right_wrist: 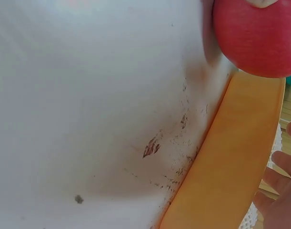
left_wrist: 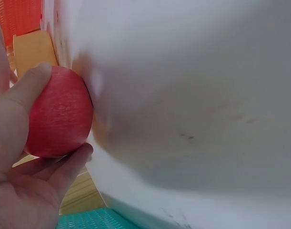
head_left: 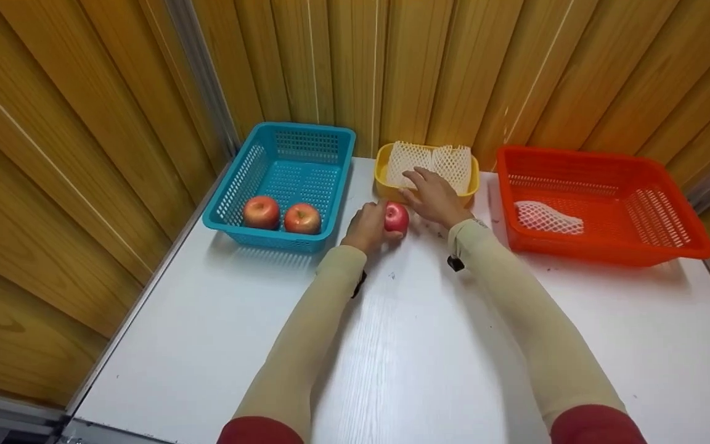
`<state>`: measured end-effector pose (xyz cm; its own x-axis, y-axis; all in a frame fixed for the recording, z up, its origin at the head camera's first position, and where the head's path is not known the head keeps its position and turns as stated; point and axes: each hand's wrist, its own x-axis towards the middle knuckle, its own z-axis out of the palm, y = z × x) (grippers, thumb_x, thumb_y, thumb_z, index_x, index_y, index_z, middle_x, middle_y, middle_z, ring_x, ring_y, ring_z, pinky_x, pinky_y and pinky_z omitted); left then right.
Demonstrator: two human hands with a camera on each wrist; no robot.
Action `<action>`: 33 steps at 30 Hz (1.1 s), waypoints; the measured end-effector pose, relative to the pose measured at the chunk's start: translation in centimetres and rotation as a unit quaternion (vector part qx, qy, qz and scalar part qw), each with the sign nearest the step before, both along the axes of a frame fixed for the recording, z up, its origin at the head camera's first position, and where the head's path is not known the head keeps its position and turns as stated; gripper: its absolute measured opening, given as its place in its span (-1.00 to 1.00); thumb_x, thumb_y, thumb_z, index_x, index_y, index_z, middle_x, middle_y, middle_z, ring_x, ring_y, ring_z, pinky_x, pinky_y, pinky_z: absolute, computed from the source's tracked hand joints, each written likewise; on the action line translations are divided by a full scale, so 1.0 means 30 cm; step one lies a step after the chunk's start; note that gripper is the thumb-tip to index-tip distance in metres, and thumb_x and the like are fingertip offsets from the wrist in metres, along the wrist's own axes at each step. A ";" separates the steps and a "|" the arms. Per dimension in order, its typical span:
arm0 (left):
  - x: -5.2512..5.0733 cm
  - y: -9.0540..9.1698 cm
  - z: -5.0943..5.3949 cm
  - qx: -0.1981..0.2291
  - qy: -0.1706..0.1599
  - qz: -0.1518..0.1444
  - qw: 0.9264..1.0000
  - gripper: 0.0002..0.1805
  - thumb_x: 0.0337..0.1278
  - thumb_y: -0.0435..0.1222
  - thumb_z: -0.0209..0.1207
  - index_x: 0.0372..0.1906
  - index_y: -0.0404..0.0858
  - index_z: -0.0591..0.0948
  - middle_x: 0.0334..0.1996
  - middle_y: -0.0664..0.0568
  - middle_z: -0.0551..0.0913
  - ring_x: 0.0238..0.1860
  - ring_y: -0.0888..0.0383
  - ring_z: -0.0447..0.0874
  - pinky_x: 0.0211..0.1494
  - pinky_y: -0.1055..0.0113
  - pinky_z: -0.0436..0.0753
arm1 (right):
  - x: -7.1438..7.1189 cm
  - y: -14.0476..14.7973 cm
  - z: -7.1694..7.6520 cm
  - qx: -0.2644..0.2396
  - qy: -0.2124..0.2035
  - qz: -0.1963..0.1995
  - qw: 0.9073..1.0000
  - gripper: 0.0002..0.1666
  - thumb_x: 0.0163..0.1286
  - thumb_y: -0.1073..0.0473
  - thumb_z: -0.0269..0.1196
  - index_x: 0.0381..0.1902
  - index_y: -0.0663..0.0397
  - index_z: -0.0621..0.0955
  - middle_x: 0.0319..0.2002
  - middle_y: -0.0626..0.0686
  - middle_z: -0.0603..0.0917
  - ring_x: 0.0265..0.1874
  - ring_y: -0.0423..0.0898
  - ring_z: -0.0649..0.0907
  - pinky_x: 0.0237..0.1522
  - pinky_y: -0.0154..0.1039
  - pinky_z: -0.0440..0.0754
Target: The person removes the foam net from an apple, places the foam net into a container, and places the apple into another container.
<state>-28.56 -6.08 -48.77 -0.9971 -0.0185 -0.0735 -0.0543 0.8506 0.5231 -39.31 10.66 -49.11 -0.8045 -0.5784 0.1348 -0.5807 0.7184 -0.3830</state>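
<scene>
A red apple [head_left: 396, 219] is on the white table, just in front of a small yellow basket [head_left: 386, 190]. My left hand [head_left: 365, 227] grips it, the thumb on one side and the fingers on the other in the left wrist view. White foam net sleeves [head_left: 409, 161] fill the yellow basket and stick up above its rim. Over the front of that basket hovers my right hand [head_left: 434, 196], its fingers extended toward the nets and holding nothing. From the right wrist, the fingers [right_wrist: 278, 179] show beside the basket's wall; whether they touch a net cannot be seen.
A blue basket [head_left: 339, 185] at the left holds two apples [head_left: 282, 217]. The red basket [head_left: 583, 251] at the right has one netted fruit [head_left: 549, 218] inside. Wood-panelled walls [head_left: 441, 74] close off the table's back and left side.
</scene>
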 end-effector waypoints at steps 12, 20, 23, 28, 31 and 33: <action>-0.021 -0.005 0.010 0.016 -0.020 0.004 1.000 -0.04 0.08 -0.05 0.51 0.54 -0.05 0.27 0.23 -0.17 0.53 0.22 -0.05 0.53 0.36 0.05 0.55 | 0.019 0.030 -0.003 -0.016 0.026 0.000 1.000 -0.36 0.64 -0.16 0.01 0.51 0.01 0.37 0.55 0.26 0.23 0.52 0.26 0.25 0.54 0.20 0.12; -0.043 -0.013 0.031 -0.063 -0.025 -0.022 0.997 -0.18 0.07 0.03 0.50 0.36 -0.21 0.44 0.10 -0.08 0.63 0.07 0.04 0.61 0.21 0.22 0.66 | 0.032 0.035 -0.008 -0.024 0.012 -0.004 1.000 -0.34 0.64 -0.21 -0.02 0.53 -0.05 0.35 0.58 0.22 0.20 0.54 0.23 0.21 0.55 0.19 0.09; -0.042 -0.016 0.042 -0.072 -0.008 -0.036 0.997 -0.16 0.04 -0.01 0.52 0.35 -0.27 0.43 0.10 -0.08 0.65 0.07 0.04 0.64 0.21 0.23 0.66 | 0.042 0.038 -0.013 -0.035 0.014 0.001 0.999 -0.34 0.65 -0.22 -0.05 0.52 -0.02 0.36 0.57 0.22 0.22 0.54 0.22 0.21 0.55 0.19 0.08; -0.039 -0.021 0.065 -0.063 0.011 -0.073 0.995 -0.07 0.02 -0.07 0.55 0.43 -0.28 0.33 0.15 -0.12 0.65 0.10 0.00 0.66 0.30 0.18 0.60 | 0.061 0.048 -0.016 -0.049 0.008 0.001 0.999 -0.34 0.66 -0.21 -0.09 0.54 -0.02 0.34 0.58 0.20 0.21 0.57 0.17 0.17 0.57 0.18 0.02; -0.041 -0.025 0.082 -0.047 0.010 -0.097 0.994 -0.05 0.01 -0.09 0.56 0.47 -0.24 0.33 0.22 -0.10 0.61 0.17 0.00 0.61 0.34 0.15 0.57 | 0.071 0.056 -0.019 -0.052 -0.009 -0.009 0.999 -0.33 0.66 -0.22 -0.09 0.56 -0.08 0.31 0.60 0.16 0.18 0.58 0.15 0.14 0.58 0.18 -0.01; -0.042 -0.028 0.096 -0.036 0.009 -0.109 0.993 -0.01 0.01 -0.11 0.56 0.52 -0.18 0.30 0.28 -0.09 0.56 0.23 -0.01 0.57 0.37 0.13 0.54 | 0.074 0.060 -0.019 -0.053 -0.011 -0.010 0.999 -0.33 0.66 -0.23 -0.09 0.57 -0.09 0.30 0.60 0.16 0.17 0.58 0.15 0.13 0.58 0.19 -0.01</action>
